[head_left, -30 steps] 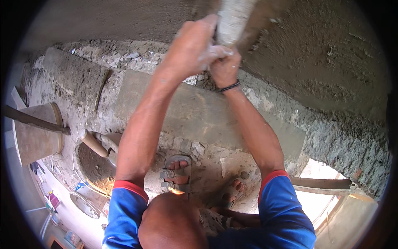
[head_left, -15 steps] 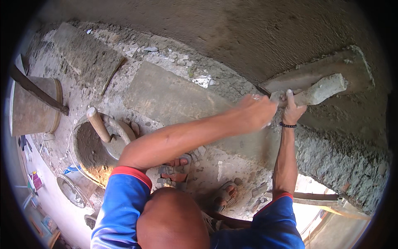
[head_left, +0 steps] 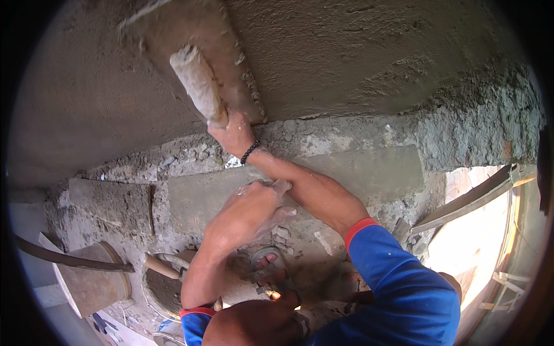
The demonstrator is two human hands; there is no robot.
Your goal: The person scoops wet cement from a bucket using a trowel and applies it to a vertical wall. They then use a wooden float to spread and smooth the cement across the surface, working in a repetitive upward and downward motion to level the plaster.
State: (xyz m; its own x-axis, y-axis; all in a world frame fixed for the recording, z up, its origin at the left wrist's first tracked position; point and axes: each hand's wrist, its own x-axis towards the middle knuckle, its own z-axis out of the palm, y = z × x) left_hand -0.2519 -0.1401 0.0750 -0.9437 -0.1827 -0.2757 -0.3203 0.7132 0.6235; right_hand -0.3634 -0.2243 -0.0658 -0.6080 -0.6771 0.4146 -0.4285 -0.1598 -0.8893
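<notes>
Wet plastered wall [head_left: 358, 63] — float work.
Right hand [head_left: 234, 134] fingers wrapped round float handle [head_left: 199, 86], float [head_left: 202, 52] above fingers; left hand [head_left: 248, 210] loosely curled — holds nothing.

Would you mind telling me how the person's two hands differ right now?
The right hand is raised to the plastered wall and grips the float's handle; the left hand hangs lower, holding nothing. The right wrist wears a dark bead bracelet; the left wrist is bare. The left hand's fingers are loosely curled, the right hand's closed. Both are dusted with mortar.
</notes>
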